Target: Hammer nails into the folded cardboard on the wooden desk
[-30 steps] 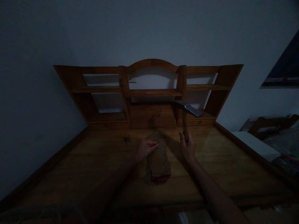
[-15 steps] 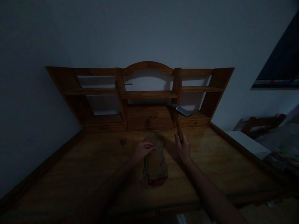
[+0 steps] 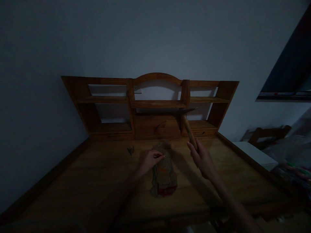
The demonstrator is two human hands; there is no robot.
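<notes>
A rough brown slab of wood or bark point(image 3: 163, 173) with a red patch at its near end lies in the middle of the wooden desk point(image 3: 97, 181). My left hand point(image 3: 150, 160) rests on the slab's far left part, its fingertips pinched on a small nail. My right hand point(image 3: 202, 158) is closed round the wooden handle of a hammer point(image 3: 189, 127), raised to the right of the slab. The hammer's metal head sits up in front of the shelf unit and looks thin and blurred. The scene is very dark.
A wooden shelf unit point(image 3: 155, 105) with open compartments stands at the desk's back edge against a pale wall. A few loose nails point(image 3: 130, 150) lie on the desk to the left. A chair back point(image 3: 267, 134) and a white surface are off to the right.
The hammer has tilted: its head has swung back and up toward the shelf, and my right hand has turned and moved slightly right. My left hand keeps its pinch on the slab.
</notes>
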